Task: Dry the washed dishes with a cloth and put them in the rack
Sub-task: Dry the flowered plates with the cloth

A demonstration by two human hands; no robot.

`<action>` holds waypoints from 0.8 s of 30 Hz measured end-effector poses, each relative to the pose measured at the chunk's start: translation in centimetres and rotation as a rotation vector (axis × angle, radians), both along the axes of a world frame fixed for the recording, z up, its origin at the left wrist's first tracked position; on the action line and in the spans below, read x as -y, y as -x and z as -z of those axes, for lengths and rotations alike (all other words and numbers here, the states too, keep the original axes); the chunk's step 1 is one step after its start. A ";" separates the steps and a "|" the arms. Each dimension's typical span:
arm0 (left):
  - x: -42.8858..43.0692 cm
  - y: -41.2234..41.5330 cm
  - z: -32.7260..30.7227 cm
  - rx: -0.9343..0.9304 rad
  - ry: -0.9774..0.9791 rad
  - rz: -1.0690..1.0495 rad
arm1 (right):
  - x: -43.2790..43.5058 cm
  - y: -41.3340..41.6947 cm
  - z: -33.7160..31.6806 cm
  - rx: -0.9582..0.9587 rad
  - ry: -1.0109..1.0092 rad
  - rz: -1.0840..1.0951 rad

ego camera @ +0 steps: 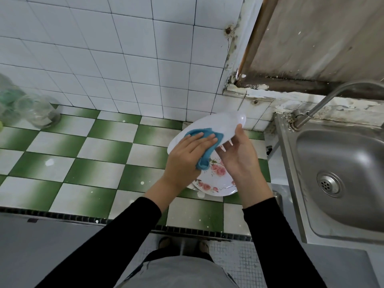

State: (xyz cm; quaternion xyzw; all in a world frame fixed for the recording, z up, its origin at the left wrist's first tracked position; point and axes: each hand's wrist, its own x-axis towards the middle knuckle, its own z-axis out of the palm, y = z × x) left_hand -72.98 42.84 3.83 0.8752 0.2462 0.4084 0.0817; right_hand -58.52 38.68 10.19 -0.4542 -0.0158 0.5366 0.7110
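The right hand point(239, 159) pinches the stiff, probably slippery and fragile white plate point(216, 123) at its 4 o'clock rim, while the flat left hand point(187, 156) presses the blue cloth point(196, 133) on it.

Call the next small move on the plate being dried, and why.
Probably slide the left hand and its blue cloth across toward the far rim of the white plate. The cloth, pressed under flat fingers, covers only the near left part; the rest of the face is bare. The right hand holds the plate tilted.
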 end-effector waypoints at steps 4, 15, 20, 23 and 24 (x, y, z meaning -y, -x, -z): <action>-0.6 1.1 -0.8 0.232 0.308 -0.056 | 1.4 0.5 2.4 0.365 0.193 -0.077; -1.8 4.0 -1.9 1.030 1.449 -0.125 | 2.7 -0.7 7.2 0.394 0.263 -0.090; -2.6 4.8 -0.6 1.053 1.603 -0.156 | 2.8 -0.8 6.8 0.100 0.000 -0.023; -2.8 4.8 -0.5 1.020 1.598 -0.152 | 2.7 -0.6 6.9 0.003 -0.012 0.021; -2.9 4.9 -0.6 1.022 1.591 -0.148 | 2.7 -0.5 6.8 -0.007 -0.008 0.042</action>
